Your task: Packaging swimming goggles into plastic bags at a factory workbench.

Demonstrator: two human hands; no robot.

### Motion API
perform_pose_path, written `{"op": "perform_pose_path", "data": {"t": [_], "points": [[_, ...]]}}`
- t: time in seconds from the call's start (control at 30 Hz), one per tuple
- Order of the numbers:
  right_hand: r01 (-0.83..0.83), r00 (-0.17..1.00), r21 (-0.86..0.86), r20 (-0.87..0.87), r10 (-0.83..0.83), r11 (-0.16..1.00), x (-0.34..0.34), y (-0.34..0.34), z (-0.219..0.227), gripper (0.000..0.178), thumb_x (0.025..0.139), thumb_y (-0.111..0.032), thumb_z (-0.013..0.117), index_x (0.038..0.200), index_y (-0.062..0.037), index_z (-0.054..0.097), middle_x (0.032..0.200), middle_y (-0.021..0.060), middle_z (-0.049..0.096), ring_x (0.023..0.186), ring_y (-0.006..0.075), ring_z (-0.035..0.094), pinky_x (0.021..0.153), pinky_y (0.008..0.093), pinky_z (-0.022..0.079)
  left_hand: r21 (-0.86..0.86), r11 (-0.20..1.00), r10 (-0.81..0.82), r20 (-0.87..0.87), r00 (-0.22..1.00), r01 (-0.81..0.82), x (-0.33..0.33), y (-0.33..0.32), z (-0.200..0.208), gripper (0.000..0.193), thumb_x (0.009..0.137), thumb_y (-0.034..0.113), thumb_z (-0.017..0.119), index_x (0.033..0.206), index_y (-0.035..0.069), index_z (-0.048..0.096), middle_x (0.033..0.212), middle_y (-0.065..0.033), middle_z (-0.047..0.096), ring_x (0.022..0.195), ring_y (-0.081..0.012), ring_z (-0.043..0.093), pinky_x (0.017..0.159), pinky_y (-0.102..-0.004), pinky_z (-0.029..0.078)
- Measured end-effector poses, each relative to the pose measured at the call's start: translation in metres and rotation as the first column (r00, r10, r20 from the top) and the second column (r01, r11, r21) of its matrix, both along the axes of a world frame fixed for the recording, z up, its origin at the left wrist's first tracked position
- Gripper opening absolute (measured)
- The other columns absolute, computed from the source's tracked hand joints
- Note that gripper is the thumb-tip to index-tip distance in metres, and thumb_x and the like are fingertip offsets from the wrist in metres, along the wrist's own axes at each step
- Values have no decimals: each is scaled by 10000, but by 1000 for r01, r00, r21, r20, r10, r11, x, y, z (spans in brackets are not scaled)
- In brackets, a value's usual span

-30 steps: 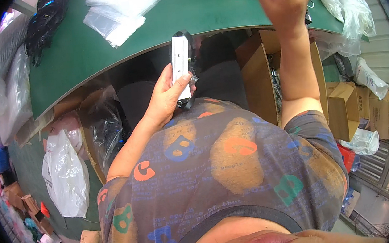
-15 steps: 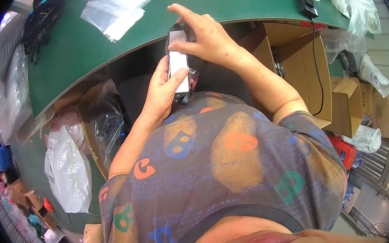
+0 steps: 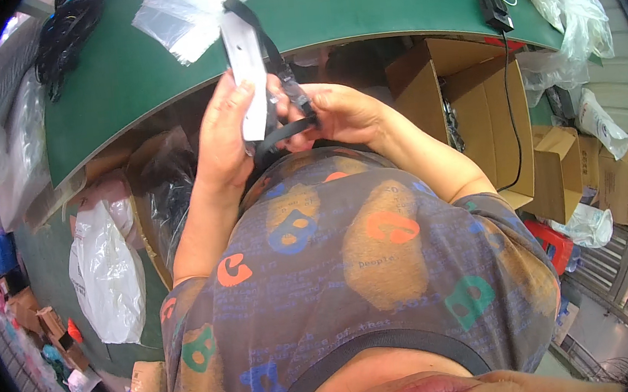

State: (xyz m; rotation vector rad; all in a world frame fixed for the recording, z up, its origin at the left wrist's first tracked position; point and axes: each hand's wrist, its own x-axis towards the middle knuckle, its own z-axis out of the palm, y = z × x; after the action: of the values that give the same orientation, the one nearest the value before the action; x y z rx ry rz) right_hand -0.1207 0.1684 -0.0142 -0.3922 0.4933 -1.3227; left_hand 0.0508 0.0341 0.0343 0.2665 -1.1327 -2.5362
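Counter [image 3: 371,6]: green top, near edge bending across the view. On it, a heap of clear bags [image 3: 181,28] and, to the right, a black adapter [image 3: 495,10] with its cord hanging down.

White bar [image 3: 247,80], black-strapped: held slanting at the counter's near edge, upper end overlapping the clear bags in view. Left hand [image 3: 225,133]: closed around the bar's lower part. Right hand [image 3: 343,112]: fingers narrowed on the black strap [image 3: 267,40].

Room: open carton [image 3: 491,93] below the counter; smaller carton [image 3: 560,170] at right; pale ribbed wall [image 3: 624,48].

Writing: shirt [image 3: 385,288], large coloured letters over small blue print; white bag [image 3: 108,275], dark print at its left edge, too small to read.
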Motion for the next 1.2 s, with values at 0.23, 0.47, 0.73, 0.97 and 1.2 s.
{"op": "perform_pose_path", "data": {"t": [0.23, 0.47, 0.73, 0.97, 1.2], "points": [[219, 912, -249, -293, -289, 943, -50, 5, 57, 230, 968, -151, 664, 1152, -22, 616, 995, 69, 649, 838, 203, 670, 865, 417, 551, -309, 905, 351, 158, 923, -291, 0, -21, -27, 279, 1056, 233, 520, 1245, 28, 528, 1034, -81, 639, 820, -148, 660, 568, -296, 575], [36, -278, -753, -639, -717, 657, -38, -45, 82, 151, 900, -65, 725, 1007, 18, 658, 863, 70, 576, 821, 175, 591, 745, 283, 488, -273, 951, 181, 118, 976, -144, -15, 25, -30, 442, 1068, 240, 513, 1449, 47, 398, 1058, -90, 644, 739, -142, 661, 576, -281, 584], [262, -201, -764, -641, -741, 590, -26, -57, 47, 195, 880, -159, 742, 981, -10, 668, 906, 97, 606, 793, 248, 612, 716, 339, 502, -17, 998, 58, 153, 986, -56, -11, 29, -8, 407, 1081, 336, 457, 1333, 16, 436, 1061, -126, 592, 870, -189, 649, 579, -304, 591], [272, -164, -672, -738, -655, 689, -25, -60, 40, 180, 926, -137, 729, 991, -3, 626, 943, 49, 618, 865, 150, 613, 814, 281, 500, -152, 986, 97, 180, 979, -70, -13, 34, -18, 369, 1069, 281, 508, 1328, 31, 426, 1053, -106, 590, 848, -171, 649, 588, -301, 585], [406, 398, -284, -800, -448, 869, -30, -59, 37, 290, 990, -264, 693, 1143, -24, 637, 1013, -5, 656, 946, 80, 594, 866, 267, 496, -14, 999, -37, 270, 962, 42, 1, 24, -6, 364, 1034, 250, 567, 1298, 39, 432, 1019, -107, 588, 854, -171, 627, 555, -285, 565]]}}
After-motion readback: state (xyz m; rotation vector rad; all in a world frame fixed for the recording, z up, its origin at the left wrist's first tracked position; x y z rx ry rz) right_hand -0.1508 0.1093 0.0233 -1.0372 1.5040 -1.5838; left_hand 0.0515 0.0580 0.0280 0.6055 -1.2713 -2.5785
